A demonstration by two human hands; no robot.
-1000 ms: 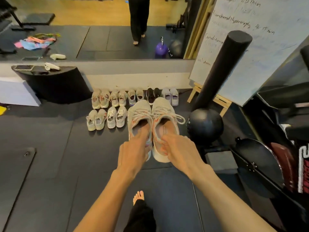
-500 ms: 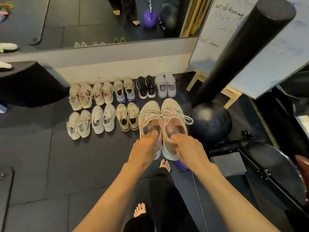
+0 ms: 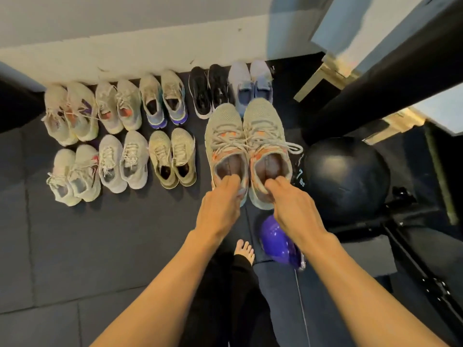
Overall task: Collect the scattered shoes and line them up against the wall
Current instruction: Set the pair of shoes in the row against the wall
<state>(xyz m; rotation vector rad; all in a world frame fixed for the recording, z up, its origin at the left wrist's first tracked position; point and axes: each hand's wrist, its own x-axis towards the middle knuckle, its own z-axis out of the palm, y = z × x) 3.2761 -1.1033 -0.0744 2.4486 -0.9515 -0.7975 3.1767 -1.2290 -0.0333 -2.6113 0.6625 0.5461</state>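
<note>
Shoes (image 3: 248, 146) carried nearer wall, heels in grips

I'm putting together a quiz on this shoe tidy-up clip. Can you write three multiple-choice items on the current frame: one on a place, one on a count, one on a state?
1. Where does the pair of black sneakers stand?
A. in the row against the wall
B. in the front row
C. beside the purple kettlebell

2. How many pairs stand in the front row left of the grey mesh sneakers with orange lining?
A. one
B. three
C. five

3. How are the grey mesh sneakers held?
A. by the laces
B. one heel in each hand
C. both in one hand

Key: 1 A, they sit by the white wall. 2 B, three light pairs stand there. 3 B, the left hand pinches one heel collar and the right hand the other.
</note>
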